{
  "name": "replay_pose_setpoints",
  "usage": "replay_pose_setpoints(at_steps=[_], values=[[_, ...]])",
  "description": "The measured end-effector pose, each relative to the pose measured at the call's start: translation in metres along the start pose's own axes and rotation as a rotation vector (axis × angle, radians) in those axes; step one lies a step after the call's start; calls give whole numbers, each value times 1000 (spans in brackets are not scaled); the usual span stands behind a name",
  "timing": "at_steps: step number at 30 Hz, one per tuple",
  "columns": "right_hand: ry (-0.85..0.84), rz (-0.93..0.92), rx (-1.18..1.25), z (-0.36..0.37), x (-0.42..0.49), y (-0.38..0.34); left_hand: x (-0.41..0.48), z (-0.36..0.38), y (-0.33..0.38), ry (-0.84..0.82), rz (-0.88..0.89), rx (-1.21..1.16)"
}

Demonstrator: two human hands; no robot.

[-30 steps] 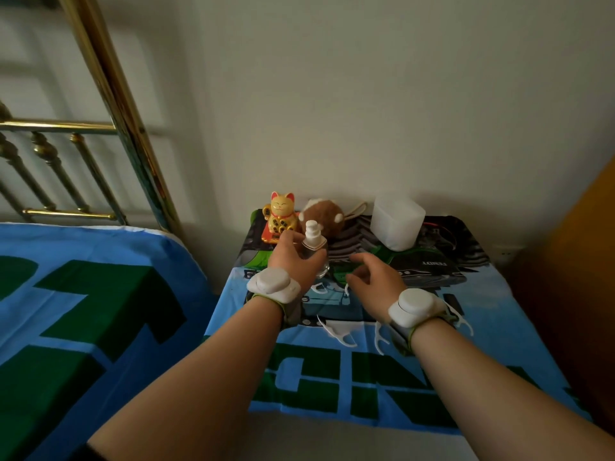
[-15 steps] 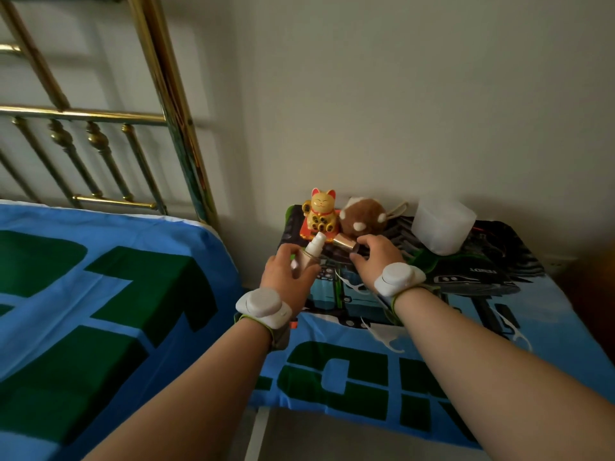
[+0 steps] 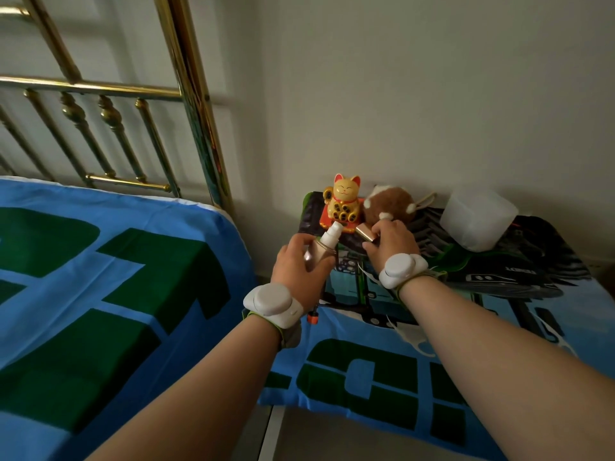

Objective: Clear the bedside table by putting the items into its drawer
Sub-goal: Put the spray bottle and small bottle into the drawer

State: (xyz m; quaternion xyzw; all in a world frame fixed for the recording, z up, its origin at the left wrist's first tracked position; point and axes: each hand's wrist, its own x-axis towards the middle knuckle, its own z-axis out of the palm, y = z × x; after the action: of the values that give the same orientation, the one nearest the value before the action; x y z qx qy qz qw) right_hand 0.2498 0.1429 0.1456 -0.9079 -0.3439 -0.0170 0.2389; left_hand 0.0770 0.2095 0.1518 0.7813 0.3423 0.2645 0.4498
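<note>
Spray bottle [image 3: 322, 245] now tilted in left hand [image 3: 298, 265], lifted off bedside table [image 3: 519, 314] – a second ago upright on it. Left fingers wrapped round bottle body, nozzle pointing toward lucky cat [image 3: 343, 202]. Right hand [image 3: 392, 239], open a second ago – now clamped on gold tube [image 3: 364, 231] just before brown plush [image 3: 389, 204]. White container [image 3: 477, 218] unmoved, well right. Bed [image 3: 100, 294] left.

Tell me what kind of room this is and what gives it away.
Most likely a bedroom. A brass bed frame stands against the wall, a bed with a blue and green cover lies beside it, and a small cloth-draped bedside table holds a lucky cat figurine.
</note>
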Motion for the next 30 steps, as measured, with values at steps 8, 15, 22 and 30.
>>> replay_pose_setpoints(at_steps=[8,15,22,30], values=[[33,85,336,-4,-9,-5,-10,-4,0,4,-6,-18],[-208,319,1534,-49,-63,-33,-46,-13,6,-24,-69,-134],[-309,196,1487,-76,-117,-37,-99,-21,14,-79,-93,-133],[-358,46,1351,-76,-162,-29,-143,-35,14,-162,-89,-207]])
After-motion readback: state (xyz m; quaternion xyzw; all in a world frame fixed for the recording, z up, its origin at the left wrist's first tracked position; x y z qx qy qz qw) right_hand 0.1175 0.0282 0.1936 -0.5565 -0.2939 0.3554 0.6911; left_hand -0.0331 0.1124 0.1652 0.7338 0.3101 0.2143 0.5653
